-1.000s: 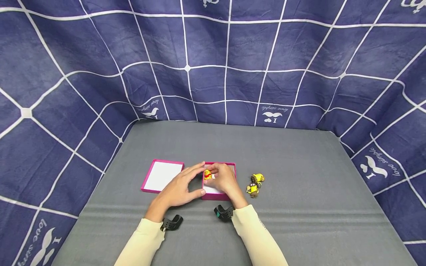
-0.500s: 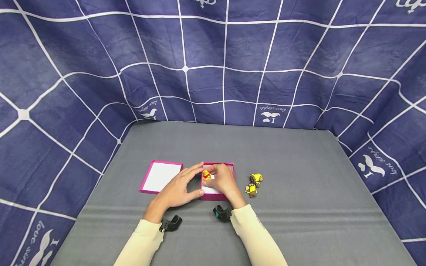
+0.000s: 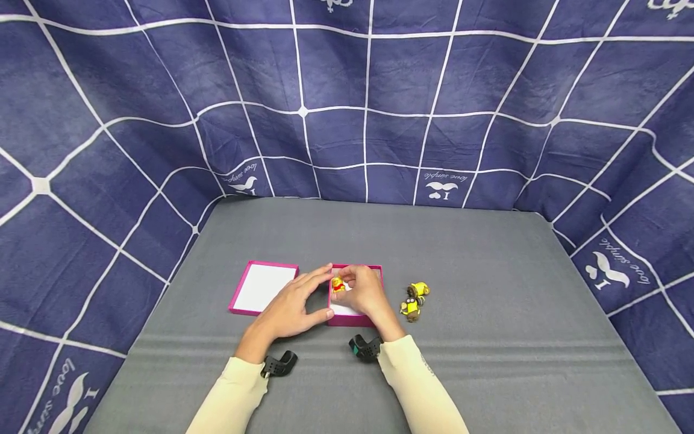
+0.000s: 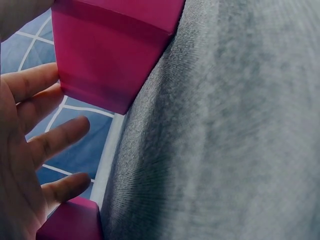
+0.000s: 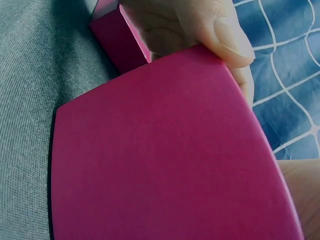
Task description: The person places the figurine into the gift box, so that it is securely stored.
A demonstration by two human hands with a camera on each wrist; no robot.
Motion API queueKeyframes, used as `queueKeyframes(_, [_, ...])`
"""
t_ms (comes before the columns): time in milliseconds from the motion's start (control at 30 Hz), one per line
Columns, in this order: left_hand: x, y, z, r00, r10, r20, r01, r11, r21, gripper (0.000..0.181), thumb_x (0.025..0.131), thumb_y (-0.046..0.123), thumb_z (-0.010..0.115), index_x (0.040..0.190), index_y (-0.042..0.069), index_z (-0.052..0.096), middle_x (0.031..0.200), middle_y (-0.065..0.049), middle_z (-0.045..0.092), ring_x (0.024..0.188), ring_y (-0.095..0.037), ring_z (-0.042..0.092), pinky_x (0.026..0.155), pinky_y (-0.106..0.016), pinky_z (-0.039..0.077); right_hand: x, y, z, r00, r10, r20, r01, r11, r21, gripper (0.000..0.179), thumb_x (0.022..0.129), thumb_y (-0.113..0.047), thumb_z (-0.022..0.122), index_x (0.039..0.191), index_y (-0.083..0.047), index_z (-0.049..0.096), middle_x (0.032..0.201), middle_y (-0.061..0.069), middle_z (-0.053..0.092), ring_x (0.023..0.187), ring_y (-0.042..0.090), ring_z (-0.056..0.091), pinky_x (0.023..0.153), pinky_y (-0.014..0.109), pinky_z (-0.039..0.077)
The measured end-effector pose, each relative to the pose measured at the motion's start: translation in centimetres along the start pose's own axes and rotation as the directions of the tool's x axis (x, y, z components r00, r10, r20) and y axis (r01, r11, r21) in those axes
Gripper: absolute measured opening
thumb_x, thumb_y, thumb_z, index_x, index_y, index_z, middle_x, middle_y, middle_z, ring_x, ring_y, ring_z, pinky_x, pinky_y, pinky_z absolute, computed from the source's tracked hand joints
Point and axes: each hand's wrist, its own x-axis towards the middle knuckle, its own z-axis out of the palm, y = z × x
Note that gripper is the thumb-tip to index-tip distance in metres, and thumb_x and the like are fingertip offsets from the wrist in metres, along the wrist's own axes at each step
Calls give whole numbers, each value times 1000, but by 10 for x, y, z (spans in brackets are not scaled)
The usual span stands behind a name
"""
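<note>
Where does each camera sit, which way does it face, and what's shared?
Head: on the head, facing forward and down at the pink box; left hand, right hand and sleeves show.
Left wrist: on that wrist, facing the box's outer side; left hand's fingers show.
Right wrist: on that wrist, facing the box's outer wall; left thumb shows, right hand at the edge.
Both wrist views share box, lid, table and curtain.

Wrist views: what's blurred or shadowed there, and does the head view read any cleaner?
Left wrist: the grey tabletop goes soft toward the right, and a dark shadow falls beside the lid; right wrist: shadow darkens the cloth above the pink box, whose near side is plain to see; head: evenly lit, no strong glare, though the yellow figurine shows very small.
</note>
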Motion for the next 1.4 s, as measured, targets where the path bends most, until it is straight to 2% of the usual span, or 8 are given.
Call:
queueKeyframes(233, [1, 1, 0, 1000, 13, -21, -12, 1000, 29, 76, 87, 59, 68, 151, 24, 46, 161, 8, 38, 144, -18, 43, 112, -56, 38, -1, -2, 0, 999, -21, -50, 19, 999, -28, 47, 69, -13, 92, 111, -5, 73, 106, 11, 75, 94, 26, 71, 82, 39, 58])
queueKeyframes(467, [3, 2, 0, 1000, -8, -17, 9, 999, 43, 75, 86, 58, 69, 150, 25, 47, 160, 9, 39, 143, -16, 44, 112, -57, 38, -5, -5, -1, 985, -127, -120, 114, 987, -110, 45, 70, -14, 91, 110, -4, 74, 102, 12, 76, 89, 25, 71, 78, 37, 57])
queueKeyframes(800, [2, 4, -1, 1000, -13, -20, 14, 999, 52, 74, 86, 57, 70, 148, 22, 50, 161, 12, 37, 142, -15, 45, 112, -55, 39, -11, -12, -8, 975, -148, -165, 127, 983, -134, 43, 71, -9, 89, 110, -4, 74, 106, 14, 76, 91, 27, 73, 80, 40, 58])
queueKeyframes(1033, [2, 4, -1, 1000, -29, -5, 29, 998, 48, 75, 86, 56, 70, 148, 21, 49, 161, 18, 33, 142, -13, 44, 113, -54, 38, -14, -11, -15, 964, -160, -214, 131, 981, -145, 39, 73, -8, 88, 110, -9, 75, 103, 10, 76, 90, 24, 72, 80, 40, 58])
queueKeyframes(1167, [2, 4, 0, 1000, -22, -5, 22, 998, 57, 75, 86, 55, 70, 148, 22, 48, 162, 16, 33, 142, -15, 45, 113, -55, 38, -16, -9, -18, 955, -184, -234, 153, 978, -142, 39, 72, -9, 90, 108, -9, 75, 100, 10, 77, 88, 25, 72, 80, 40, 57])
queueKeyframes(1400, [2, 4, 0, 1000, -19, -10, 20, 998, 52, 74, 86, 54, 72, 149, 23, 48, 162, 11, 35, 143, -16, 44, 112, -57, 38, -17, -8, -24, 950, -202, -239, 166, 973, -162, 38, 73, -13, 90, 109, -9, 75, 102, 8, 77, 89, 24, 72, 79, 39, 58])
